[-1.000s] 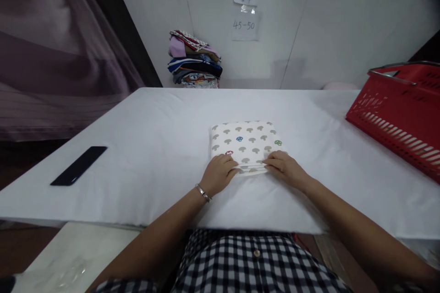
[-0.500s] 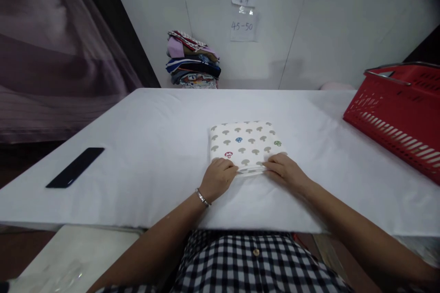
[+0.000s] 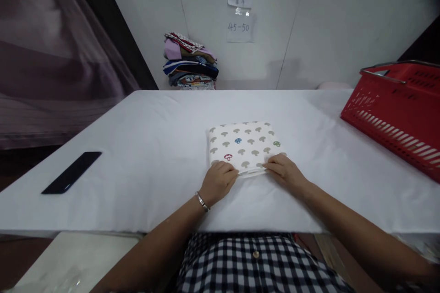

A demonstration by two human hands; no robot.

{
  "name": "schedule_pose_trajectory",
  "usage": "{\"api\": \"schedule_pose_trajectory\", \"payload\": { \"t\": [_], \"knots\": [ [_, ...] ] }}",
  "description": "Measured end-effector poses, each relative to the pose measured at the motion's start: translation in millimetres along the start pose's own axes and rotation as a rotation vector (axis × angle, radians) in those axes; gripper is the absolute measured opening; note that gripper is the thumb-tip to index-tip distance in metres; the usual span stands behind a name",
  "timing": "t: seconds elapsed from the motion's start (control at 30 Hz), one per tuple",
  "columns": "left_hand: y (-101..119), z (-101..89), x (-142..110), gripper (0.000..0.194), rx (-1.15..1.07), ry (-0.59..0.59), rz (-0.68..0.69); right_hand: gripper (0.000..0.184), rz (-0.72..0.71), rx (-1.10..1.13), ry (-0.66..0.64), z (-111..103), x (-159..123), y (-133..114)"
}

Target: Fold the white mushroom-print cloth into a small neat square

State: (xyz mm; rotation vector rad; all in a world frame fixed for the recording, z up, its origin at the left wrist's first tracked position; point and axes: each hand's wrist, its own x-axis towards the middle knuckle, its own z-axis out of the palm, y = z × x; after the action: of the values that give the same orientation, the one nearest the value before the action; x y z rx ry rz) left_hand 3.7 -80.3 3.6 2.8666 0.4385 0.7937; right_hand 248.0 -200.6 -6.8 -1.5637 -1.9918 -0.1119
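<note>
A folded white cloth with grey mushroom prints lies flat on the white-covered table. One red, one blue and one green mushroom stand out on its top face. At its near left corner my left hand, with a silver bracelet at the wrist, pinches the front edge. My right hand grips the same edge near the right corner. Between the hands, the stacked layers of the fold show. The fingertips under the cloth are hidden.
To the right stands a red plastic basket with a metal handle. A flat black object lies on the left side of the table. Behind the far edge rises a pile of folded fabrics against the wall, near paper signs.
The view has shifted slightly. Both hands keep their hold on the cloth's front edge, and the cloth lies practically as before.
</note>
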Motion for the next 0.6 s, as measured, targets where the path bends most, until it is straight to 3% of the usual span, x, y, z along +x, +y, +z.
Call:
{"api": "schedule_pose_trajectory", "payload": {
  "t": [0.13, 0.4, 0.5, 0.6],
  "knots": [
    [-3.3, 0.1, -2.5, 0.019, 0.055, -0.066, 0.047, 0.025, -0.046, -0.014, -0.05, -1.8, -2.5, 0.4],
    [-0.7, -0.8, -5.7, 0.021, 0.104, -0.009, 0.051, 0.022, -0.049, -0.074, -0.024, 0.4, -4.9, -0.7],
    [0.0, -10.5, 5.0, 0.022, 0.013, -0.069, -0.019, 0.022, -0.049, -0.09, -0.064, 0.2, -2.2, -1.0],
    [2.3, -15.5, 24.8, 0.024, -0.014, -0.049, -0.074, 0.024, -0.048, -0.079, -0.084, -0.5, 0.4, -2.3]
  ]
}}
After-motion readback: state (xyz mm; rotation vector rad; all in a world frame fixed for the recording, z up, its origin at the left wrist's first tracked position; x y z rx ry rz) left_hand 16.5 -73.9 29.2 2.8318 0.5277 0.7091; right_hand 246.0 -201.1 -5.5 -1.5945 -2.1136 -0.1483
